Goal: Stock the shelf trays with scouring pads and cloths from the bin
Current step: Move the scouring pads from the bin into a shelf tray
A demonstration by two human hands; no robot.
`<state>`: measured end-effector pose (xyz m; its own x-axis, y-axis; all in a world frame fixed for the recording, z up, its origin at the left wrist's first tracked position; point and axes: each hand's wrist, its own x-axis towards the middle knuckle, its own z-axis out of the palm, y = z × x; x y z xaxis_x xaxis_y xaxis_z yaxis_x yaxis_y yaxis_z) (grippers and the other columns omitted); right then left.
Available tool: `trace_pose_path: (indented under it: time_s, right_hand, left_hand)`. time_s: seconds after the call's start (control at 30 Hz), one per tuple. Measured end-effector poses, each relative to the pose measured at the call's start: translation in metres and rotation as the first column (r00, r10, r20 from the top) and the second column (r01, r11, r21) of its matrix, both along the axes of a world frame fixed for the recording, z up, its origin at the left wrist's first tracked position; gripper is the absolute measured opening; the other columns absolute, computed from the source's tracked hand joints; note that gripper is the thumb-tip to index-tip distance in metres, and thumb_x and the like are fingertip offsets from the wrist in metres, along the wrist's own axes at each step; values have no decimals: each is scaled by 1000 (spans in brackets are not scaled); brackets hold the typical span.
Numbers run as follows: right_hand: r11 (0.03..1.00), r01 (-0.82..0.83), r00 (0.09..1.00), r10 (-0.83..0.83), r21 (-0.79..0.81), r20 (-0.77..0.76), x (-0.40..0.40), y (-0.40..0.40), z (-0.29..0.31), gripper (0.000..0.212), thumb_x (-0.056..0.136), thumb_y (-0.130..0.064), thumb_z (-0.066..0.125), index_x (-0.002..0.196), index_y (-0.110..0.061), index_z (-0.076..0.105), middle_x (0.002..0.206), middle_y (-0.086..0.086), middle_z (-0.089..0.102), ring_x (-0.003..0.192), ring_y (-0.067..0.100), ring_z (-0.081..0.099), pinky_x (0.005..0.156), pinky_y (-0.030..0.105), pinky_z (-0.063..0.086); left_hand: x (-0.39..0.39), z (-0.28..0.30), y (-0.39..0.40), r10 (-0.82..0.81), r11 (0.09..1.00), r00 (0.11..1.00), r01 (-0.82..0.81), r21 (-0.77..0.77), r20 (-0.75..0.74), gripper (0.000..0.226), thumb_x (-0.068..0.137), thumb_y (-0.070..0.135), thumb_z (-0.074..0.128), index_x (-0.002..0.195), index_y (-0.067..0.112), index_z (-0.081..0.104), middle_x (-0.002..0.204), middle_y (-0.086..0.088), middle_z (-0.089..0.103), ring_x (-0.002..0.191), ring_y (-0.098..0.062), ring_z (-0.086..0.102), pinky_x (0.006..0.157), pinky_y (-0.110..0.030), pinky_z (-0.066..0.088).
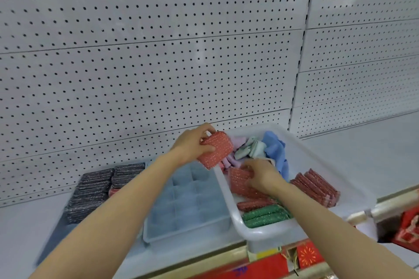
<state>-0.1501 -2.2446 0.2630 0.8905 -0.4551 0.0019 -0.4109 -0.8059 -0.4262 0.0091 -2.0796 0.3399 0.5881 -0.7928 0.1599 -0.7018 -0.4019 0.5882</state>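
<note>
scouring pads and cloths are going from the bin to the shelf trays.

the left hand point(196, 145) is closed around a red pad point(217, 149), pinching it by its sides and holding it up over the edge where the white bin point(317, 156) meets the blue tray point(188, 199). the tray's little boxes look empty, so this pad is likely headed there. the right hand point(264, 176) is down in the bin, fingers curled onto a stack of red pads point(241, 182), maybe to grab the next one; i cannot tell if it has a firm hold yet. green pads point(264, 215) and soft cloths point(260, 149) wait in the bin too. dark pads point(95, 190) already fill the tray on the left, standing on edge so more fit.
</note>
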Motion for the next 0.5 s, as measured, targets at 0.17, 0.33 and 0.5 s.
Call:
trace_pose_path:
  time_s: [0.17, 0.33, 0.5]
  right_hand:
    - [983, -7, 955, -49, 185, 293, 2, 10, 45, 46, 79, -3, 69, 116, -28, 57, 99, -2, 63, 86, 17, 62, 72, 32, 55]
    - [970, -150, 878, 40, 194, 478, 29, 66, 72, 44, 77, -3, 69, 111, -31, 62, 92, -1, 66, 81, 18, 64, 63, 22, 49]
    - [920, -321, 853, 177, 225, 490, 59, 134, 73, 46, 75, 1, 69, 110, -29, 64, 91, -3, 68, 81, 19, 63, 77, 30, 50]
  left_hand:
    - [27, 12, 62, 55, 998, 998, -56, -6, -25, 39, 81, 24, 77, 108, 45, 58, 109, 8, 61, 95, -16, 62, 80, -38, 58]
    - [46, 19, 129, 101, 995, 994, -102, 21, 29, 37, 84, 20, 75, 107, 42, 58, 109, 4, 59, 99, -18, 59, 78, -30, 53]
    - [64, 7, 193, 148, 979, 985, -159, 130, 93, 35, 86, 26, 72, 105, 47, 53, 109, 5, 61, 97, -18, 59, 77, -27, 49]
